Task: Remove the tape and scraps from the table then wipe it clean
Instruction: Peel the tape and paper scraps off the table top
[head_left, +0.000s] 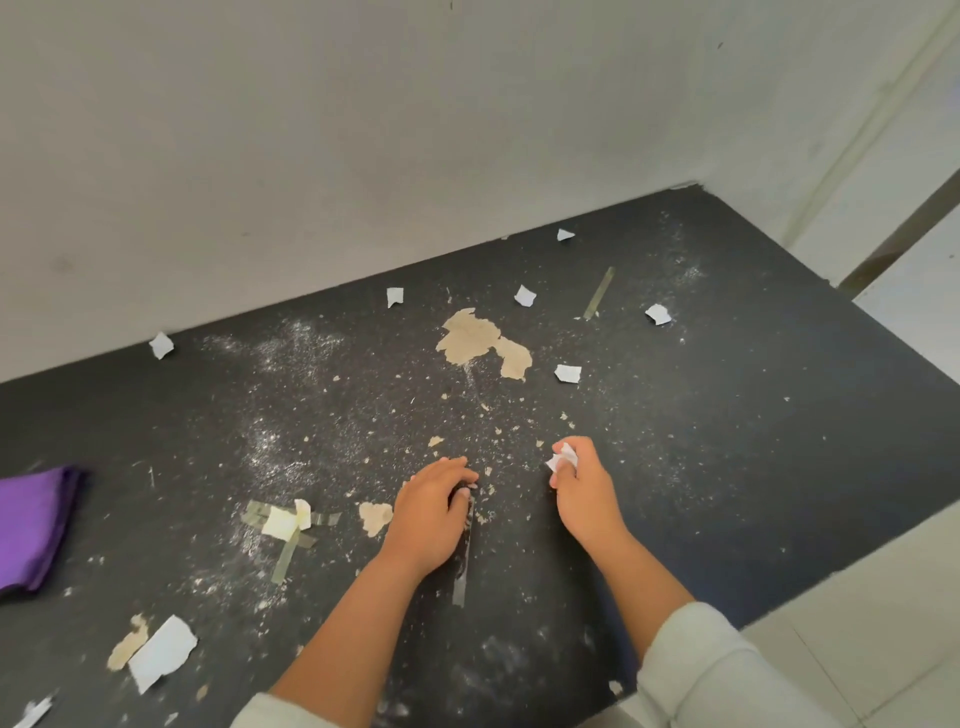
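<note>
A dark speckled table (727, 467) fills the frame beneath a pale wall, dusted with white powder. At lower centre your left hand (434, 512) curls its fingertips onto the top end of a clear tape strip (462, 566), likely picking at it to lift it. Right of it, your right hand (579, 480) pinches gathered white paper scraps (563, 458). More scraps and a crossed tape patch (283, 525) remain; a folded purple cloth (31, 525) waits at the left edge for wiping.
</note>
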